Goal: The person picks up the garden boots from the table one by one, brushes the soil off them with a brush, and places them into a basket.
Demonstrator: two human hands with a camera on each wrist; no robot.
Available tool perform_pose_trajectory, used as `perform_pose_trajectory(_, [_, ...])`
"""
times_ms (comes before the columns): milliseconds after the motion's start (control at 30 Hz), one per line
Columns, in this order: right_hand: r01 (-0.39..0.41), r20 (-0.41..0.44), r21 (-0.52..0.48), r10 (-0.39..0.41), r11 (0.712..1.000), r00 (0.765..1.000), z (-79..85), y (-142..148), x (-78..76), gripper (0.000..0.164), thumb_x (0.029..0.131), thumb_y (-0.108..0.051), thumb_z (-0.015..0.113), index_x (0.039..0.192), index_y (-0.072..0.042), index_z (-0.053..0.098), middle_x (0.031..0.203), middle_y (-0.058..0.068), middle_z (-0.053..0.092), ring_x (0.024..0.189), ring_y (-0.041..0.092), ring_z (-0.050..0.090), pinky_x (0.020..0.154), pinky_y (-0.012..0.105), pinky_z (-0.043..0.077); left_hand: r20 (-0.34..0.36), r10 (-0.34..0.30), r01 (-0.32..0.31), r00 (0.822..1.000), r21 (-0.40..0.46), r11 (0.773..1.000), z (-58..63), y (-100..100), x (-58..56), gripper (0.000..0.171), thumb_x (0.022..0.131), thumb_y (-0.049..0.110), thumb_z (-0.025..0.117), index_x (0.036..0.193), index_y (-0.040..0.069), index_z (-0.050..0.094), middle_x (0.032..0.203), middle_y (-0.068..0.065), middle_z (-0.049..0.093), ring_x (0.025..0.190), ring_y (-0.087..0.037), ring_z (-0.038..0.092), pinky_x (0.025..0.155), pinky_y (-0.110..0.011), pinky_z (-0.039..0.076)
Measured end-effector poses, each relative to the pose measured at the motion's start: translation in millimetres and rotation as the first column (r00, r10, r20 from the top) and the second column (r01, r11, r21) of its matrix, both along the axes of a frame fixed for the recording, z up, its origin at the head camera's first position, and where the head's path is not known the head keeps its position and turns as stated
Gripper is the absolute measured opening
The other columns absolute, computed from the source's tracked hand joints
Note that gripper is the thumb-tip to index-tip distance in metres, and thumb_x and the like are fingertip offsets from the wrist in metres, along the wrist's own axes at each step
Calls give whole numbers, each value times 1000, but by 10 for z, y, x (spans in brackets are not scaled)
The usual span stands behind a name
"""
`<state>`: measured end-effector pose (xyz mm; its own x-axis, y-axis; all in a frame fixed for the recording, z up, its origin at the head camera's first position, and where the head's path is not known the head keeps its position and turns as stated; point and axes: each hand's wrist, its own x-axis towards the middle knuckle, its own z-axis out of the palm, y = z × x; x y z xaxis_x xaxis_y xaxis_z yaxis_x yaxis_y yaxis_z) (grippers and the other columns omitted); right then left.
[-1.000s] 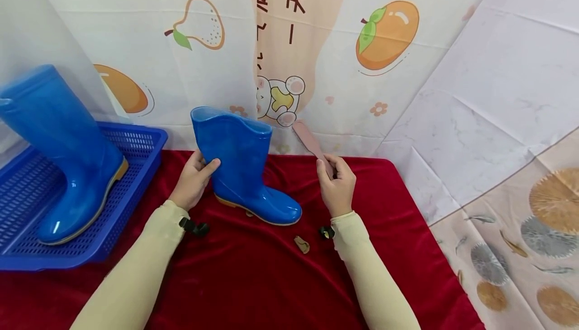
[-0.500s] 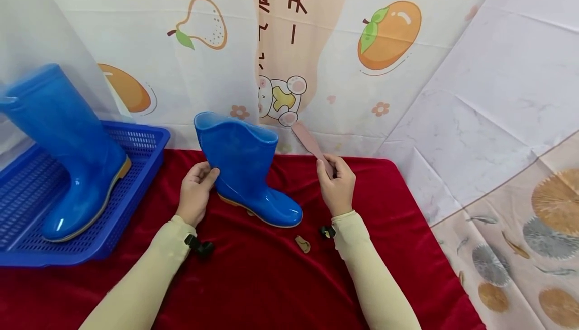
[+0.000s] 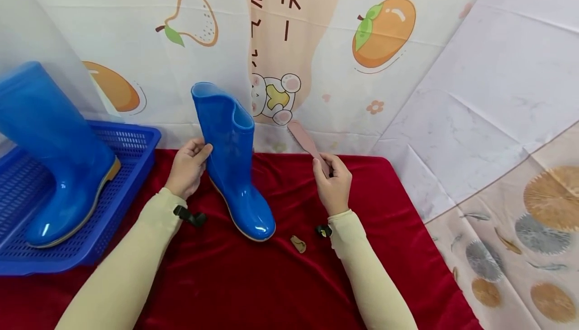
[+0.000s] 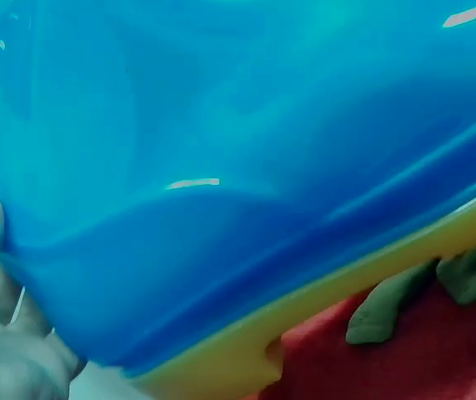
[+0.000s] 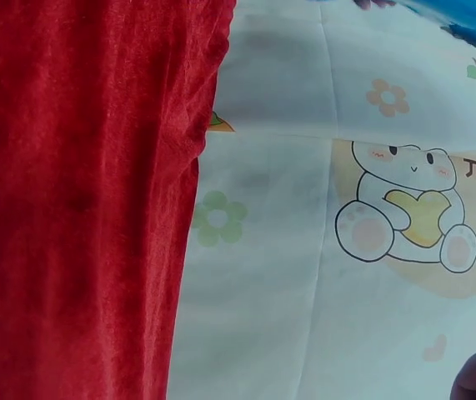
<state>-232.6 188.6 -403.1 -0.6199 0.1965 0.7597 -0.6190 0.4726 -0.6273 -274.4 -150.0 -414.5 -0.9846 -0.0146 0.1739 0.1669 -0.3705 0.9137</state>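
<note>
A blue rain boot point(image 3: 228, 159) with a yellowish sole stands over the red cloth, its toe angled toward me and to the right. My left hand point(image 3: 184, 169) pinches the back of its shaft between thumb and fingers. In the left wrist view the boot's glossy side point(image 4: 221, 150) fills most of the picture, with the thumb at the left edge. My right hand point(image 3: 335, 184) grips the handle of a pink brush point(image 3: 302, 136), held up to the right of the boot, apart from it. Short bristles line the brush's left edge. A small tan scrap point(image 3: 298, 243) lies right of the toe.
A second blue boot point(image 3: 68, 179) leans in a blue perforated basket point(image 3: 147, 134) at the left. Red velvet cloth point(image 3: 235, 290) covers the table, and a fruit-printed curtain point(image 3: 334, 59) hangs behind. Greenish-brown scraps point(image 4: 379, 312) show beneath the sole in the left wrist view.
The boot's shaft first tipped down away from me, then came upright while its toe swung toward me and left. The left hand followed it. The right hand with the brush stayed nearly still.
</note>
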Motion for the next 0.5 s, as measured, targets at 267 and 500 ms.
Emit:
perform_pose_trajectory(267, [-30,4,7,30,1000,1000,229,-166,190,12,92,6,69,103,11,72,79,22,67,63,13,49,61,18,40,88,-209,209,974,4,978,-163,-110,-116,2,109,16,51,110,14,52,108,5,57,100,-6,59,88,-18,49])
perform_pose_trajectory(500, [-47,42,-5,47,999,998,150,-113,158,13,94,4,69,106,9,73,81,21,68,63,12,49,61,16,41,131,114,-59,985,-371,927,-56,71,219,48,107,14,55,150,0,37,143,-16,47,133,-26,49,117,-40,38])
